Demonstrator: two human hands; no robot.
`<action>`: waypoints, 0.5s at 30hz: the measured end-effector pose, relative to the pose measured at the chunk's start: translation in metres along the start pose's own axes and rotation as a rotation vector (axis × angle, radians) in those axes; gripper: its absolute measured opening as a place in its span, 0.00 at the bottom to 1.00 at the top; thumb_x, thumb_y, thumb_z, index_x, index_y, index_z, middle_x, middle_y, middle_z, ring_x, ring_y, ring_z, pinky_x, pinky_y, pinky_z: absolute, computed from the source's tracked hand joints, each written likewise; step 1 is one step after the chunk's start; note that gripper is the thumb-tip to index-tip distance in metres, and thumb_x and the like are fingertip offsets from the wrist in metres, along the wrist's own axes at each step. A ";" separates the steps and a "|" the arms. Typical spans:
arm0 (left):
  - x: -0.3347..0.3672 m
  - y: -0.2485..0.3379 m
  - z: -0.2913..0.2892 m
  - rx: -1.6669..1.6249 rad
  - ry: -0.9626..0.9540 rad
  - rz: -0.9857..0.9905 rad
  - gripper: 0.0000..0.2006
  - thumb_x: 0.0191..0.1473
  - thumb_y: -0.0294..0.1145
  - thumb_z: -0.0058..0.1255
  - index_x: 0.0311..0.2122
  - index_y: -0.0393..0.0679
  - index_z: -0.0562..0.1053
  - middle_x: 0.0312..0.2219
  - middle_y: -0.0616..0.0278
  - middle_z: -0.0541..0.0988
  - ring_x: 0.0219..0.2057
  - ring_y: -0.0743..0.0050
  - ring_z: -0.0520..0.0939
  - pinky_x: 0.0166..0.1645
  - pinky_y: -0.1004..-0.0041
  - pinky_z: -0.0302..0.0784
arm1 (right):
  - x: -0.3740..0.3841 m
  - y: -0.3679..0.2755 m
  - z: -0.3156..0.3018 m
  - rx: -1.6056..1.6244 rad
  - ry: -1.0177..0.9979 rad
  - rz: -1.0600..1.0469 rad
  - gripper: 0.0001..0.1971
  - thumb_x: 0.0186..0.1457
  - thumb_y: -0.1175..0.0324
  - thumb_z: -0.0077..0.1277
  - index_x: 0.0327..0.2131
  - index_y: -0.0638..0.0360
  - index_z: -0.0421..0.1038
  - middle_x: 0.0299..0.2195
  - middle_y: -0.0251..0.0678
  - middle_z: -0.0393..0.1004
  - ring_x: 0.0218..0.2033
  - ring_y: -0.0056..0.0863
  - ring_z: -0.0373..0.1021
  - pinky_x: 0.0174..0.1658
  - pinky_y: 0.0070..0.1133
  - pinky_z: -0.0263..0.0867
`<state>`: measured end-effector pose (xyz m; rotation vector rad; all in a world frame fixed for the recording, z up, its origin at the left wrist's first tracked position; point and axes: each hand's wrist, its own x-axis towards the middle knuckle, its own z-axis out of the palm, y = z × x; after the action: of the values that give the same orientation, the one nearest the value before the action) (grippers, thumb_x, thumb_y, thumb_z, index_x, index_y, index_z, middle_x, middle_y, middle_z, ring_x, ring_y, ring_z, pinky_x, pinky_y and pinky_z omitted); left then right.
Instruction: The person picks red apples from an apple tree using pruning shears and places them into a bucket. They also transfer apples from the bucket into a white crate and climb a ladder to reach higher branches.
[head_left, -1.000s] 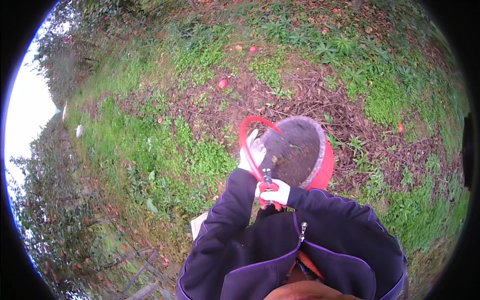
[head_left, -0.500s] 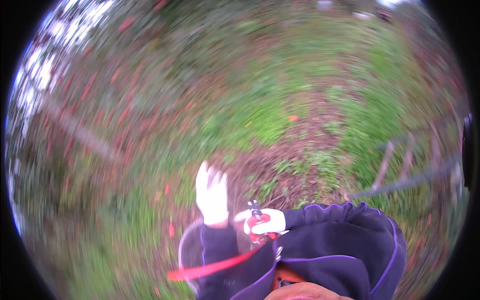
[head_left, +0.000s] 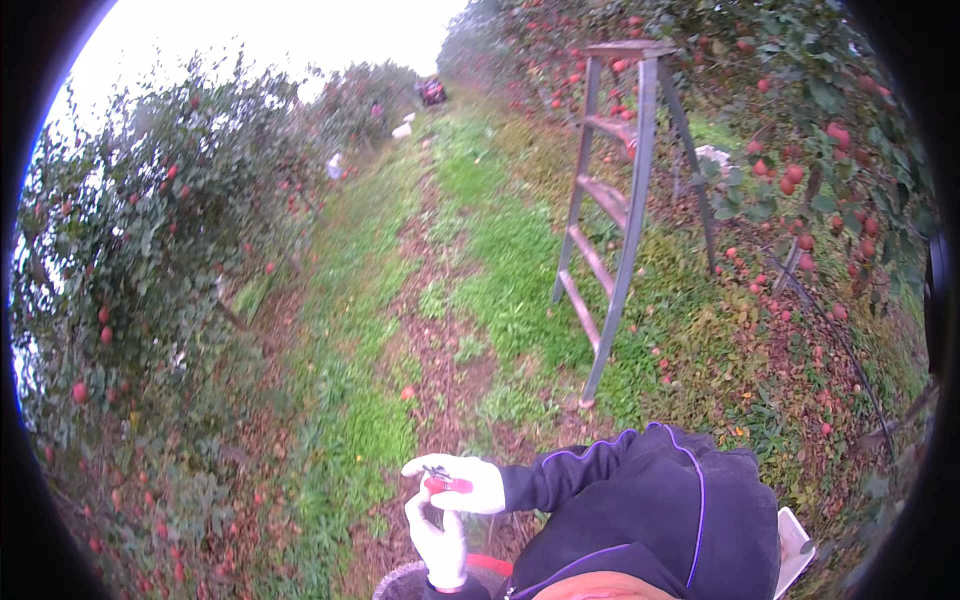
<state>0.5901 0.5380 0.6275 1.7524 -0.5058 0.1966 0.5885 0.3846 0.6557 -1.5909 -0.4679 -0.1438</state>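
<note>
We looked down a grassy orchard lane [head_left: 490, 290], w/ our hands low in the view, a bit L of centre; our R hand [head_left: 482, 488], in a white glove, was closed around pruning shears [head_left: 448, 486], red handles in the palm, dark metal blades poking out past the fingers; our L hand [head_left: 440, 548], also white-gloved, came up from below w/ thumb & fingers parted, gripping nothing that we could make out; its tips were right by the R hand & shears, but we couldn't tell if they touched.

At the bottom edge we had a basket w/ fuzzy grey rim [head_left: 398, 580], mostly cut off, partly behind the L hand; a red band [head_left: 490, 565] showed beside it; we wore a dark jacket [head_left: 640, 510] w/ purple piping.

Ahead, R of the lane, we saw a wooden stepladder [head_left: 637, 190] standing upright; apple trees w/ red fruit lined both sides, L [head_left: 140, 240] & R [head_left: 800, 60]; one apple [head_left: 407, 393] lay on the ground ahead of our hands; far off was a small red vehicle [head_left: 432, 92], details too tiny to tell.
</note>
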 end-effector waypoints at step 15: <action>0.178 -0.009 0.140 -0.524 -0.565 0.011 0.12 0.52 0.33 0.52 0.40 0.39 0.69 0.32 0.63 0.76 0.35 0.75 0.76 0.42 0.74 0.71 | 0.043 0.012 -0.154 -0.353 0.306 0.014 0.28 0.52 0.59 0.53 0.54 0.61 0.60 0.44 0.41 0.70 0.47 0.33 0.69 0.51 0.27 0.64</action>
<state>0.7333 0.3641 0.6555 1.2704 -0.8838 -0.4073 0.6612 0.2425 0.6735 -1.8764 -0.1977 -0.4736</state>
